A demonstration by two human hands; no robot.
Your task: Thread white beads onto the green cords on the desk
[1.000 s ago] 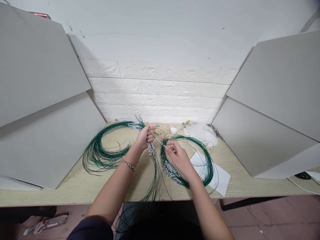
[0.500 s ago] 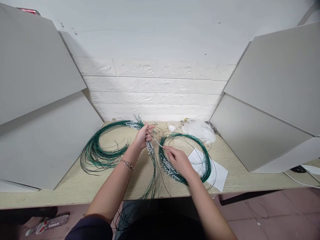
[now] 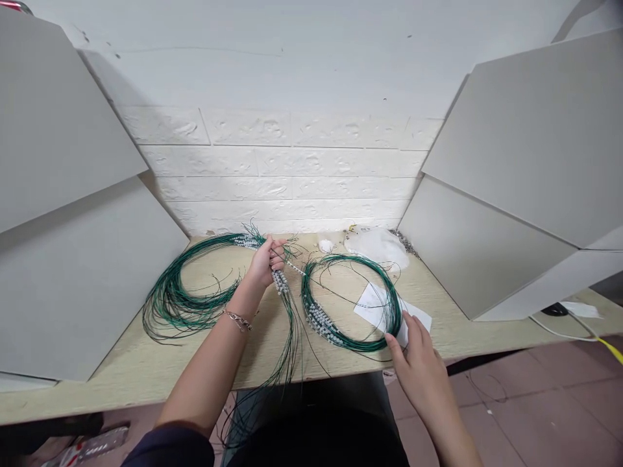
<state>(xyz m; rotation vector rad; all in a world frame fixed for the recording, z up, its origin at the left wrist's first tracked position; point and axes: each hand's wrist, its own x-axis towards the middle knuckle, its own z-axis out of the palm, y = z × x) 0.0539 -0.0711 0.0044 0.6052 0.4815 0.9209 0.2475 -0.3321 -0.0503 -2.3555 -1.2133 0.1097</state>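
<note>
My left hand [image 3: 265,261] is closed round a bunch of green wires [image 3: 285,324] strung with small white beads; the strands hang over the table's front edge. One beaded strand runs from that hand toward a round coil of green wire [image 3: 351,303] lying flat on the table. My right hand [image 3: 416,360] rests at the coil's near right rim, fingers bent, touching the wire and the white paper sheet [image 3: 377,305] under it. Whether it grips anything is unclear. A larger loose coil of green wire [image 3: 180,295] lies to the left.
Grey panels stand on both sides, one on the left [image 3: 73,214] and one on the right [image 3: 506,194]. A white brick wall closes the back. A white plastic bag [image 3: 374,246] lies at the back of the wooden table [image 3: 136,363]. A cable [image 3: 574,324] trails off right.
My right hand left the beaded strand near the coil's far side and moved down and right to the coil's near right rim. The left hand kept its hold. The view shifted right.
</note>
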